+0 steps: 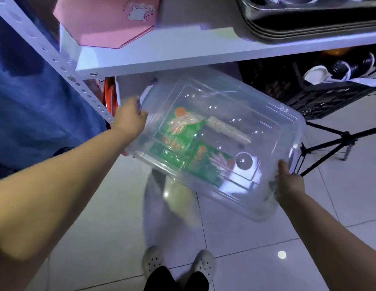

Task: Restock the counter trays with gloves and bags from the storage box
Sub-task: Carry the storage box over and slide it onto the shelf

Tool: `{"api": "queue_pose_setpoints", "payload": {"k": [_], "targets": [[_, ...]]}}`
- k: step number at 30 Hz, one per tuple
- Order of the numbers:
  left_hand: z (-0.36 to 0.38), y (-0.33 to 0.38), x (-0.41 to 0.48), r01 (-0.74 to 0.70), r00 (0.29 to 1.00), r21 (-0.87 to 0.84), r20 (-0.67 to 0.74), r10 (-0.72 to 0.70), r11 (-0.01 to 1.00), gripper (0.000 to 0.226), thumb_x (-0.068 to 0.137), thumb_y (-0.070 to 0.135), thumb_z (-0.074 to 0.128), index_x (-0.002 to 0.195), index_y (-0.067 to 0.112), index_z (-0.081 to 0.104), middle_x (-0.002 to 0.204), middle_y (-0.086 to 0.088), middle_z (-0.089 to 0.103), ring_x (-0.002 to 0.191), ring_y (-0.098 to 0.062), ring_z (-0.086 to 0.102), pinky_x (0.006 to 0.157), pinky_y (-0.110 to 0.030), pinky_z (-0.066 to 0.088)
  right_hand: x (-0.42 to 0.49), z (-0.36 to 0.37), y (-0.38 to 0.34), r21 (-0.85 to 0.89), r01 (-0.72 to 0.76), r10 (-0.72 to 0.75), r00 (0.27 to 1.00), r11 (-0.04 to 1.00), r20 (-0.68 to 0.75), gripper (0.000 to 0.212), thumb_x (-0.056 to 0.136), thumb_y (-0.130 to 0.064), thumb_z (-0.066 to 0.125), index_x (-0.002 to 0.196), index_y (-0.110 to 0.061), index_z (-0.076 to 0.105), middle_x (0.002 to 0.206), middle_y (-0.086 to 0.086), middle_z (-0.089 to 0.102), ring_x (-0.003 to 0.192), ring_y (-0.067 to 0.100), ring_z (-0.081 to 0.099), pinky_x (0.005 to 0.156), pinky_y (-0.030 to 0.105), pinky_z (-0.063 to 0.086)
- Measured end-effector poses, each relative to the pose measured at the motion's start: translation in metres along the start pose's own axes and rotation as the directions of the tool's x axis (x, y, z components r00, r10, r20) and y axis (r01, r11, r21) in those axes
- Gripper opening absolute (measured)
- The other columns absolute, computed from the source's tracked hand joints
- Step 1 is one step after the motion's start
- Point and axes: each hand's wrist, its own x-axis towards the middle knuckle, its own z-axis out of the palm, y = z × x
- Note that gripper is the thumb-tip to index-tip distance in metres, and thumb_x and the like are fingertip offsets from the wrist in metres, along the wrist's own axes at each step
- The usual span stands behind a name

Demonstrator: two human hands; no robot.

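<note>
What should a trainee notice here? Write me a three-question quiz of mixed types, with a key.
1. True or false: the clear storage box rests on the floor.
2. The packets seen through the lid are mainly: A red, B green, C black.
3. Which hand grips the box end nearer the white shelf?

Key
1. False: the left hand and right hand hold it in the air, tilted.
2. B.
3. The left hand.
</note>
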Motion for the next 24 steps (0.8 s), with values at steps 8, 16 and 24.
{"api": "queue_pose_setpoints", "payload": {"k": [8,16,24], "targets": [[-0.009,-0.003,-0.015,-0.074,0.985,0.122,-0.146,0.091,0.99,0.046,0.082,0.007,0.056,0.127,0.005,0.048,0.128,-0.019,0.053,0.119,-0.037,0.044,0.099,-0.044,0.036,-0.017,0.034,-0.017,0.159,-0.067,0.07,0.997,0.985,-0.013,0.045,0.086,-0.049,0.05,0.124,-0.024,0.053,0.067,0.002,0.052,0.049,0.02,0.048,0.048,0.025,0.039],[0.021,0.011,-0.106,0.313,0.95,-0.456,0.134,-0.283,0.833,0.038,0.085,0.019,0.062,0.112,-0.004,0.048,0.107,-0.02,0.053,0.099,-0.029,0.052,0.087,-0.037,0.04,-0.08,0.096,-0.041,0.335,-0.178,0.147,0.982,0.925,0.116,0.042,0.095,-0.042,0.042,0.123,-0.012,0.049,0.096,0.007,0.06,0.101,0.033,0.059,0.084,0.038,0.049],[0.0,0.003,-0.085,0.414,0.905,-0.688,0.24,-0.351,0.596,0.017,0.083,-0.003,0.061,0.099,0.002,0.057,0.087,-0.022,0.063,0.078,-0.033,0.064,0.073,-0.044,0.056,-0.136,0.151,-0.068,0.312,-0.403,0.18,0.812,0.86,0.555,0.024,0.093,-0.015,0.052,0.069,-0.009,0.051,0.078,0.015,0.066,0.078,0.024,0.06,0.095,0.051,0.046]]}}
